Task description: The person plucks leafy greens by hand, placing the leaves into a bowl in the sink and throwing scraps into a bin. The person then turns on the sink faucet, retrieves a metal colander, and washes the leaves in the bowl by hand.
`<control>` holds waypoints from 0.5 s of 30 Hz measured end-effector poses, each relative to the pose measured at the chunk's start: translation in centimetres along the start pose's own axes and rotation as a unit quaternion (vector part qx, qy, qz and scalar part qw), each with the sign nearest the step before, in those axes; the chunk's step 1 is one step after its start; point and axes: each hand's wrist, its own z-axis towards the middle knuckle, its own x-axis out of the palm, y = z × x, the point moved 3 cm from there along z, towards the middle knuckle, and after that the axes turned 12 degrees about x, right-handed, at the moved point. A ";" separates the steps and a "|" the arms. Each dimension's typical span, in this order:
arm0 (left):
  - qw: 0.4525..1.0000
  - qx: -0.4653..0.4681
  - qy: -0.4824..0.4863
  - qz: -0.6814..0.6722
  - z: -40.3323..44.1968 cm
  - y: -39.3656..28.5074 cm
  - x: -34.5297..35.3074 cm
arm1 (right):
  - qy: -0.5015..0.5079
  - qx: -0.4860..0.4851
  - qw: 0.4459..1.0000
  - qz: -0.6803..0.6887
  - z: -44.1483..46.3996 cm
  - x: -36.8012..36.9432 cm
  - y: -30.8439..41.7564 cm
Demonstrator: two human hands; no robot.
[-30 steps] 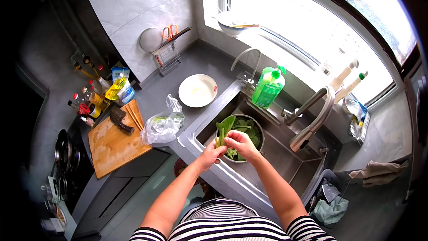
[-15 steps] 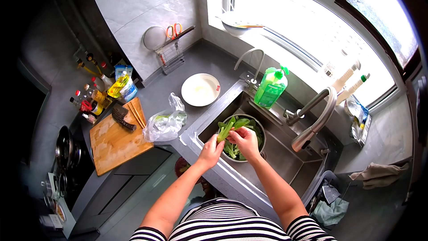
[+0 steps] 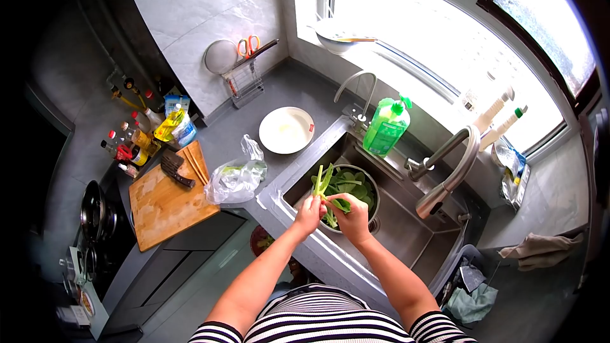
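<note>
Left hand [image 3: 309, 215] has its fingers pinched round some pale green stalks [image 3: 322, 180], right hand [image 3: 351, 216] is gripping a leaf [image 3: 341, 204], both up over the near rim of a pot [image 3: 377, 200] of greens [image 3: 356, 184]. Pot's toward the sink's [image 3: 406, 232] left edge. Crinkly plastic bag [image 3: 236, 178] is at the bench's [image 3: 254, 111] front edge, white plate [image 3: 286, 130] further back.

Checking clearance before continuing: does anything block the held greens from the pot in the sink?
Nothing visible does. The left hand and right hand hold greens over the left side of the pot; the faucet and soap bottle stand clear.
</note>
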 end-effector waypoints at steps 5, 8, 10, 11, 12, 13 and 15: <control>0.965 -0.141 -0.094 -0.201 0.4 0.6 -1.9 | -0.025 -0.019 0.999 -0.005 -0.1 -1.9 1.6; 0.972 -0.128 -0.035 -0.192 -0.1 -1.3 -2.4 | -0.007 0.049 0.999 0.019 0.9 -2.5 -1.0; 0.959 -0.147 0.032 -0.242 -0.4 -2.1 -1.5 | 0.028 0.106 0.989 -0.098 1.3 -2.5 -4.0; 0.949 -0.154 0.065 -0.266 -0.3 -2.4 -1.2 | 0.021 0.081 0.990 -0.112 1.5 -2.5 -4.1; 0.947 -0.158 0.093 -0.262 -0.4 -2.4 -0.9 | 0.016 0.055 0.990 -0.126 1.6 -2.4 -4.1; 0.944 -0.164 0.120 -0.259 -0.5 -2.5 -0.6 | 0.063 0.070 0.994 -0.063 2.0 -2.0 -4.4; 0.936 -0.179 0.165 -0.254 -0.8 -2.4 -0.3 | 0.132 0.173 0.972 0.094 2.6 -0.8 -4.6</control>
